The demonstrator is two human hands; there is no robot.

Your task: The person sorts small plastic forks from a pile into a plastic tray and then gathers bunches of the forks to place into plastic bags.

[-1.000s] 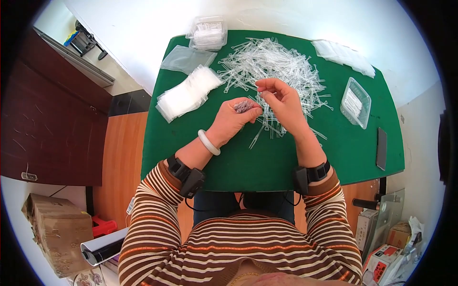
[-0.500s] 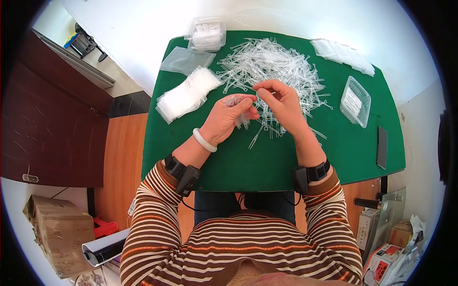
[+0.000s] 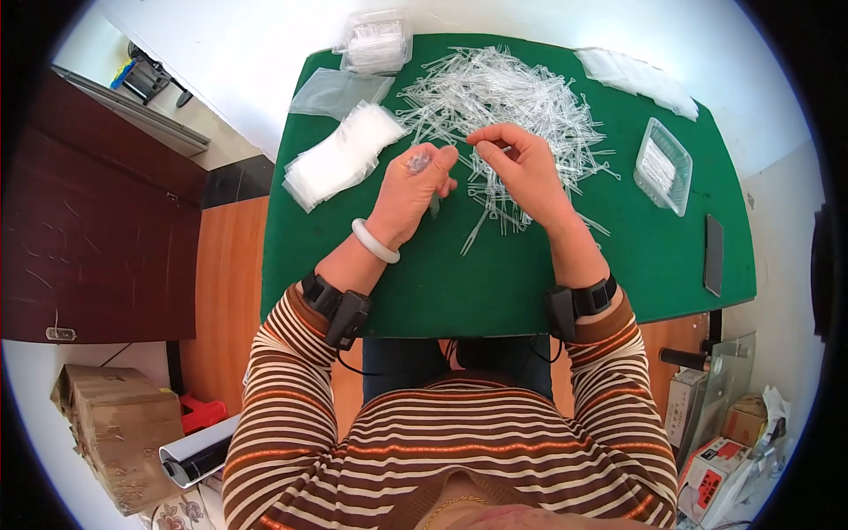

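A bundle of clear plastic two-pronged fruit forks (image 3: 419, 162) is in my left hand (image 3: 408, 190), fingers wrapped round it. Most of the bundle is hidden by the palm and fingers. My right hand (image 3: 523, 172) is over the near edge of a big heap of the same loose forks (image 3: 503, 93). Its thumb and index finger are drawn together in a pinch; whatever may be between them is too small and clear to make out. One loose fork (image 3: 470, 240) sticks out of the heap towards me on the green table (image 3: 424, 291).
Left of the heap lie a stack of white plastic bags (image 3: 340, 159), a clear bag (image 3: 340, 93) and a clear tub of forks (image 3: 375, 44). To the right are another fork tray (image 3: 662, 168), a phone (image 3: 713, 256) and a row of white packets (image 3: 636, 84) at the back.
My left hand has closed more tightly and turned, hiding more of the bundle. My right hand keeps nearly the same pinch beside it. The whole view has shifted slightly.
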